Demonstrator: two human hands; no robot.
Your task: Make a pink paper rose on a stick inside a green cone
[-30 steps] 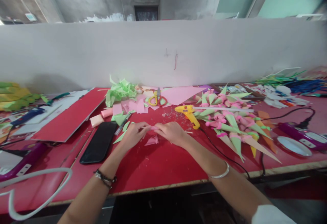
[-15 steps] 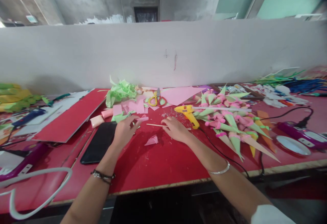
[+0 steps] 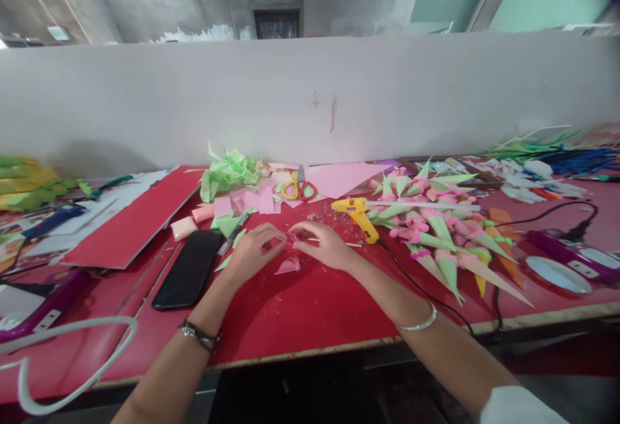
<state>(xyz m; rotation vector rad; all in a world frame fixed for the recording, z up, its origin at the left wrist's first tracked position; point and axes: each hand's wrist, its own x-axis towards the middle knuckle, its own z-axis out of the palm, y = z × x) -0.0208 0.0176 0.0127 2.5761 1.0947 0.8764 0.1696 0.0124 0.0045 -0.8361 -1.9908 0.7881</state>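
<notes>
My left hand (image 3: 256,251) and my right hand (image 3: 325,246) meet over the red table (image 3: 300,311), both with fingers closed on a small pink piece of paper (image 3: 291,238) between the fingertips. A thin pale stick (image 3: 352,244) shows beside and behind my right hand; whether the hand touches it I cannot tell. Just below the fingertips lies a folded pink paper scrap (image 3: 289,265). To the right of my right hand rests a yellow glue gun (image 3: 357,214) with a clear glue stick in its back.
Left of my left hand lies a black phone (image 3: 188,269). Scissors (image 3: 298,186), pink sheets (image 3: 339,179) and crumpled green paper (image 3: 231,172) are at the back. A pile of pink and green paper cones (image 3: 436,237) stands right, near a purple power strip (image 3: 574,253) and a dish (image 3: 558,275).
My left hand has moved right, bringing the pink piece to my right hand. My right hand has shifted slightly left; both hands now meet at the piece.
</notes>
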